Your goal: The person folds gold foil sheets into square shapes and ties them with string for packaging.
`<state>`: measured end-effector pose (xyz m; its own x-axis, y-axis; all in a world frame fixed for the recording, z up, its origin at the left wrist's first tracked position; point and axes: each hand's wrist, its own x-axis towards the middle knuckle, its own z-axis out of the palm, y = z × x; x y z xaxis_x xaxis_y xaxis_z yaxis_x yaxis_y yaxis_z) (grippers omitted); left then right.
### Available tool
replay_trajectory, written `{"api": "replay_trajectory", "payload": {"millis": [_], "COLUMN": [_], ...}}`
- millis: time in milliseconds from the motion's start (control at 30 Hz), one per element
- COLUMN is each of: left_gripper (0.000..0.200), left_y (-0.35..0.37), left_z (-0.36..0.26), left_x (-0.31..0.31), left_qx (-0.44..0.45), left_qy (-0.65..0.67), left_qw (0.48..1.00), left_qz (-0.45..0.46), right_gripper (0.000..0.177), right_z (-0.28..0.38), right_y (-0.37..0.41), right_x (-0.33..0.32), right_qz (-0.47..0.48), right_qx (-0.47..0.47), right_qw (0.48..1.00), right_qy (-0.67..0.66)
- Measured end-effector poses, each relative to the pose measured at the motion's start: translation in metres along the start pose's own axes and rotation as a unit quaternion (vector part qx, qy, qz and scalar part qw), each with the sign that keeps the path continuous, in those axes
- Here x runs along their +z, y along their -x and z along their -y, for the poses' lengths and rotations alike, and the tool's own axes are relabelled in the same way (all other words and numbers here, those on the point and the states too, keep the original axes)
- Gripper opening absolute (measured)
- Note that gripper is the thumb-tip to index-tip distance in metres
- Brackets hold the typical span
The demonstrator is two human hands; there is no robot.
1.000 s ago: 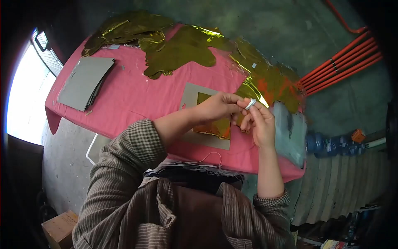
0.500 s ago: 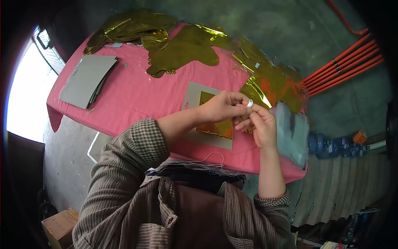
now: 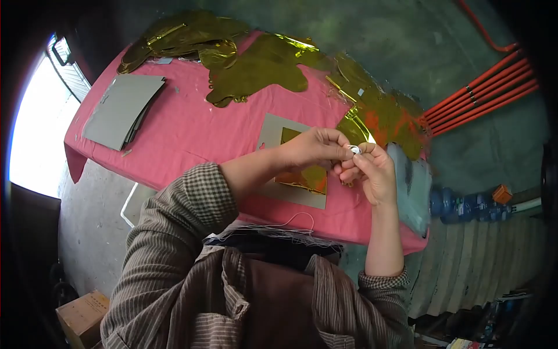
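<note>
My left hand (image 3: 314, 149) and my right hand (image 3: 378, 173) meet above the right half of the table, fingertips nearly touching. Pinched between both is a small white ring-shaped piece (image 3: 354, 149); its exact kind is too small to make out. Beneath my hands lies a grey card (image 3: 269, 129) with a cut-out hang hole. A shiny gold foil piece (image 3: 302, 181) rests on this card, partly covered by my left hand and forearm.
Gold foil shapes (image 3: 256, 70) spread along the far edge of the pink-covered table (image 3: 180, 128). Grey cards (image 3: 125, 110) are stacked at left. A clear plastic pack (image 3: 410, 192) lies at right. White strings (image 3: 273, 231) hang at the near edge.
My right hand has shifted slightly right and turned a little. The white piece has moved slightly right and down, and its ring shape now faces differently. My left hand has barely moved.
</note>
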<state>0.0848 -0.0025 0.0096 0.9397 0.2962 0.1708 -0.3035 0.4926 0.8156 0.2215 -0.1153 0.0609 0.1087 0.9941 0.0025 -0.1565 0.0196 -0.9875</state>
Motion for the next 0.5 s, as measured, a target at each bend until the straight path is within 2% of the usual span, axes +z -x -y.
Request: {"api": "replay_trajectory", "payload": {"millis": [67,167,367,433,500], "left_gripper": [0.017,0.014,0.017,0.020,0.018], "left_y": [0.001,0.003,-0.001,-0.002,0.000], "left_z": [-0.002,-0.006,-0.003,-0.003,-0.006], "left_x": [0.001,0.004,-0.002,-0.004,0.000], "left_qx": [-0.001,-0.004,0.018,0.027,0.022], "left_qy": [-0.016,-0.078,-0.117,-0.133,-0.116], "left_qw": [1.000,0.997,0.992,0.990,0.992], "left_qz": [0.005,0.022,-0.036,-0.036,-0.052], "right_gripper": [0.012,0.012,0.011,0.009,0.009], "right_z": [0.002,0.001,-0.003,-0.007,-0.007], "right_y": [0.001,0.002,-0.005,-0.008,-0.013], "right_x": [-0.003,-0.008,0.002,-0.004,-0.006], "right_qz": [0.014,-0.019,-0.082,-0.058,-0.067], "right_qx": [0.009,0.027,-0.021,-0.023,-0.037], "right_qw": [1.000,0.999,0.996,0.991,0.990], "right_qy": [0.003,0.022,-0.003,0.118,0.118]}}
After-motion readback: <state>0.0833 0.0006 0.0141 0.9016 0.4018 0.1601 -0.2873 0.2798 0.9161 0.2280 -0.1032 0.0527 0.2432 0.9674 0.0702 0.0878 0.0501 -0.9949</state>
